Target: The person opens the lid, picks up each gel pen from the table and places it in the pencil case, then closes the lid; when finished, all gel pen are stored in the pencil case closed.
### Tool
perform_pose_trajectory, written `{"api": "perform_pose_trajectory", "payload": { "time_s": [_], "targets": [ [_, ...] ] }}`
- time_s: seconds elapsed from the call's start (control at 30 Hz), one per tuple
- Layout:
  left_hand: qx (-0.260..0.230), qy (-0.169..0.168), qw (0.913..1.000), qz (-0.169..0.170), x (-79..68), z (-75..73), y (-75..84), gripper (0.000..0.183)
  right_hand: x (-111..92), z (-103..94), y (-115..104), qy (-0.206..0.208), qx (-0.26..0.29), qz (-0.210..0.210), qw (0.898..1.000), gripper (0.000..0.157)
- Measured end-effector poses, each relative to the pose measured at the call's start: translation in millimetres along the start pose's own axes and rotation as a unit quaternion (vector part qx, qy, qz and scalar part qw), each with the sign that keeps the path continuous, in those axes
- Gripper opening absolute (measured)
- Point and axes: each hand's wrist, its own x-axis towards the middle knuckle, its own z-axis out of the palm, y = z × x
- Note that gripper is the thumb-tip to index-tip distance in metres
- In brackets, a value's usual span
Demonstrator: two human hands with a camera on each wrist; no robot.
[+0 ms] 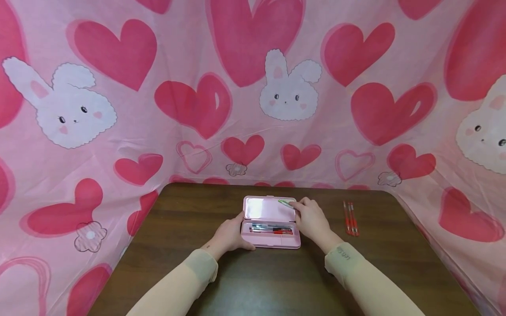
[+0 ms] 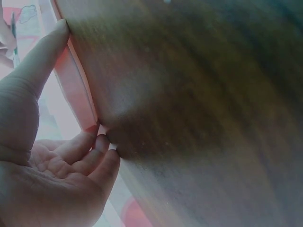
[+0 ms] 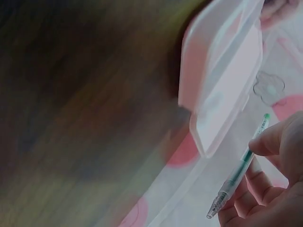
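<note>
- Open pink pencil case [image 1: 269, 243] is seen at lower centre of head frame, set on the table [image 1: 178, 215]; lid [image 1: 272, 207] is folded back toward top of frame.
- Pens [image 1: 272, 230] are lodged in the case base, laid roughly left to right; dark and red parts seen, exact count not readable.
- Left hand [image 1: 227, 235]: case is gripped by its left end, thumb at the near corner, fingers curled at the side; grip also shown in left wrist view.
- Right hand [image 1: 313, 219]: green pen [image 1: 286, 204] is pinched by thumb and fingers, nearer its green end in right wrist view. Pen is held in front of the lid's right part; contact with lid cannot be told.
- Red pens [image 1: 350, 219] are laid side by side on the table, lower right of head frame, well apart from the case, not touched.
- Step in hand, judged: green pen being put in with the others. Pen should be turned level and lined up with the row, then lowered, not dropped.
- Case should be braced by the left hand so no sliding is caused.
- Fingertips should be kept high on the pen; lid hinge should not be pushed.
</note>
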Motion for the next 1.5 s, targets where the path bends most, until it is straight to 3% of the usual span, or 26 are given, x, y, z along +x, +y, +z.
{"api": "perform_pose_trajectory", "payload": {
  "time_s": [0.5,0.8,1.37,1.5],
  "targets": [
    [-0.001,0.000,0.9999,0.010,0.4,-1.6,-3.0,0.121,-2,21.2,-41,-0.086,0.017,-0.023,0.996,0.041],
    [0.009,0.007,0.9996,0.025,-0.3,-0.2,-3.0,0.119,-5,35.2,-53,-0.072,0.012,-0.084,0.994,0.033],
    [0.032,0.008,0.9992,0.021,3.6,1.0,-3.9,0.122,-6,47.1,-60,-0.048,0.011,-0.114,0.992,0.029],
    [0.035,0.008,0.9992,0.017,3.3,0.8,-3.1,0.125,-5,46.9,-61,-0.066,0.013,-0.105,0.992,0.028]
  ]
}}
